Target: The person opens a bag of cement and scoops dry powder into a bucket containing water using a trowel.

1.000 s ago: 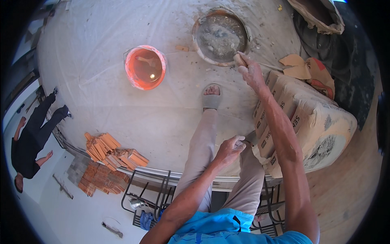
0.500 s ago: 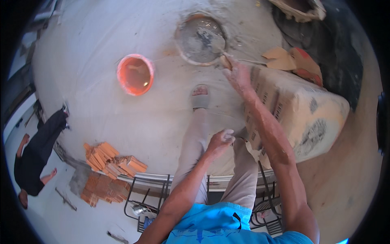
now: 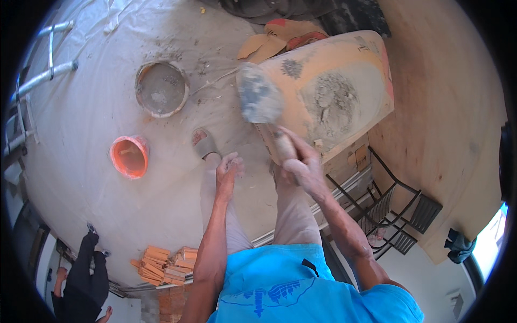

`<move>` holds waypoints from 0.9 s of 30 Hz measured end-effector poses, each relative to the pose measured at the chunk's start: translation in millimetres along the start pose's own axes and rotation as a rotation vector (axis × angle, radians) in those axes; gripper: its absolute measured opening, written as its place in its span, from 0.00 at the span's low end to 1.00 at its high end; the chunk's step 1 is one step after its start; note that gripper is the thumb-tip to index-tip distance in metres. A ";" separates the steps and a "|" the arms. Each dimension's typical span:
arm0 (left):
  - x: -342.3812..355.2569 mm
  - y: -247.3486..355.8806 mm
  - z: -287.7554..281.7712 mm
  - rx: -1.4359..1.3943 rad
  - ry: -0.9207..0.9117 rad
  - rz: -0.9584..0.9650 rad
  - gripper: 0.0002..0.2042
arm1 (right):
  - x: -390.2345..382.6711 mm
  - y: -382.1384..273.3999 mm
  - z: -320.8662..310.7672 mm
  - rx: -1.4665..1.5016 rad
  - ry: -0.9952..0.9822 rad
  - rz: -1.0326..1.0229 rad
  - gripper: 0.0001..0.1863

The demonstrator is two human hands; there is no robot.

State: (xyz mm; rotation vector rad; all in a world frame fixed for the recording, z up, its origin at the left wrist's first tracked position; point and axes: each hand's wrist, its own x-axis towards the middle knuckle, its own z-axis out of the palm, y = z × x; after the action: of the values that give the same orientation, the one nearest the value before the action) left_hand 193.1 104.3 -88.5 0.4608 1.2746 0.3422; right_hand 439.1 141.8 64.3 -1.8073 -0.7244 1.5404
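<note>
My right hand (image 3: 301, 167) grips the handle (image 3: 281, 141) of a trowel, whose blade (image 3: 257, 94) carries grey, wet mix and is smeared by motion above the bagged stack (image 3: 379, 75). My left hand (image 3: 230, 169) is loosely closed above my lower leg, left of the trowel; whether it holds anything is unclear. On the sheeted floor stand a round tub (image 3: 161, 86) of grey mix, left of the stack, and an orange bucket (image 3: 130, 157) of liquid. Dry grey powder lies on the stack's top.
A person in dark clothes (image 3: 86, 280) is at lower left, near piles of orange bricks (image 3: 161, 265). A metal ladder (image 3: 43, 81) lines the upper left edge. Black metal racks (image 3: 425, 210) are at the right. Torn paper (image 3: 258, 48) and dark sheeting (image 3: 344, 16) lie behind the stack.
My right hand has lifted the trowel away from the tub to over the stack. My view has turned rightward, so the tub and bucket now appear farther left.
</note>
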 end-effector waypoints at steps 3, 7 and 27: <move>0.9 34.9 33.8 0.045 0.033 0.090 0.29 | -35.2 -5.8 -62.5 -0.155 0.259 0.142 0.39; 18.9 73.9 87.7 0.133 0.148 0.250 0.34 | -31.6 35.8 -155.4 -0.480 0.502 0.031 0.38; 62.3 76.8 153.2 0.346 0.410 0.545 0.26 | 15.0 31.6 -255.9 -0.726 0.109 -0.065 0.36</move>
State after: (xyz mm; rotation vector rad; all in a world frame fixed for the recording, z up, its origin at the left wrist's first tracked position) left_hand 357.8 179.4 -67.2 1.0822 1.6042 0.7040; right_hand 694.2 101.9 56.4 -2.3187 -1.3981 1.1966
